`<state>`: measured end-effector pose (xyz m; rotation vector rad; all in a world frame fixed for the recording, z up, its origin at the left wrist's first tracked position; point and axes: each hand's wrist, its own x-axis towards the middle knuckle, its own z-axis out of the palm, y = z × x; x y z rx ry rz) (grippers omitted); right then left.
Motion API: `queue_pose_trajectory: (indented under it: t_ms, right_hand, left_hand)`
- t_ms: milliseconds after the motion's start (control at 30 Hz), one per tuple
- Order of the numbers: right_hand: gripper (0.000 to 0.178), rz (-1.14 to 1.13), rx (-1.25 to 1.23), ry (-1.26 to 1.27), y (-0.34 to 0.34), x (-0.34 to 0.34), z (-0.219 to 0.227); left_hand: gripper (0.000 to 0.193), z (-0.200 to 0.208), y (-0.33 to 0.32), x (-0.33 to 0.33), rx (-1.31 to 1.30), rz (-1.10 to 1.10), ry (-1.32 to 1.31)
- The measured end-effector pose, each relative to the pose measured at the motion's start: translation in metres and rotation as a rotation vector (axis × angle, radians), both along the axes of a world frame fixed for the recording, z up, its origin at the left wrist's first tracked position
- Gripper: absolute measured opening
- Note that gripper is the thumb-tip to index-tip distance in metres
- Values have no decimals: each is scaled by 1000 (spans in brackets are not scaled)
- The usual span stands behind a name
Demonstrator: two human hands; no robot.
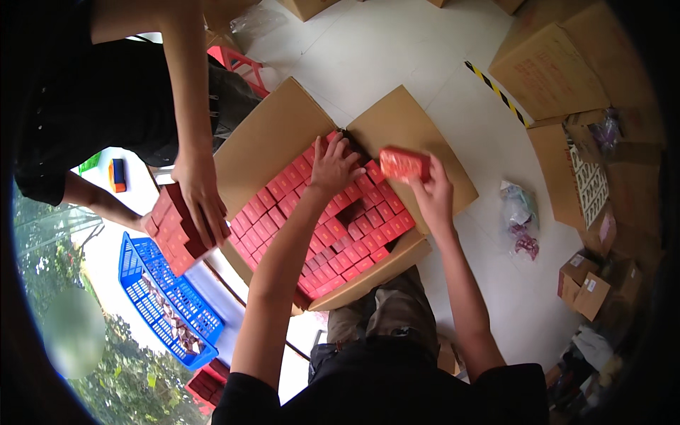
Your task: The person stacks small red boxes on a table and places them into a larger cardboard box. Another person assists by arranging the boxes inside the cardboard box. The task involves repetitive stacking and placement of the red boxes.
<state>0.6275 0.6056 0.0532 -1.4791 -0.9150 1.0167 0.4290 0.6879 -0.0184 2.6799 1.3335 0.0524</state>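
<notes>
An open cardboard carton [273, 120] stands in front of me, packed with rows of small red boxes [283, 184]. There are a few dark gaps between the rows. My left hand [334, 168] lies on the boxes near the far corner, fingers spread and pressing on their tops. Above the carton's right side, my right hand [433, 188] grips a red box [404, 164] between thumb and fingers, tilted and apart from the rows. At the left, a co-worker's hands [198, 188] hold a block of several red boxes [173, 230] beside the carton.
A blue plastic basket [159, 297] with small wrapped pieces stands at the left, near more red boxes [209, 382]. Brown cartons [552, 71] line the right side. A plastic bag [519, 212] lies on the pale floor. A red stool [244, 67] stands behind the co-worker.
</notes>
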Motion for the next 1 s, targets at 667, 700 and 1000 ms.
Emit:
queue_pose_trajectory:
  t_ms: [667,700,1000]
  right_hand:
    - [29,496,-216,-891,133,-76,-66]
    - [30,469,-187,-917,128,-83,-65]
    - [40,585,-195,-792,121,-71,-44]
  left_hand:
    - [54,11,-10,-1,-70,99,130]
    - [59,12,-9,-2,-88,112,171]
    - [62,24,-7,-2,-155,89,247]
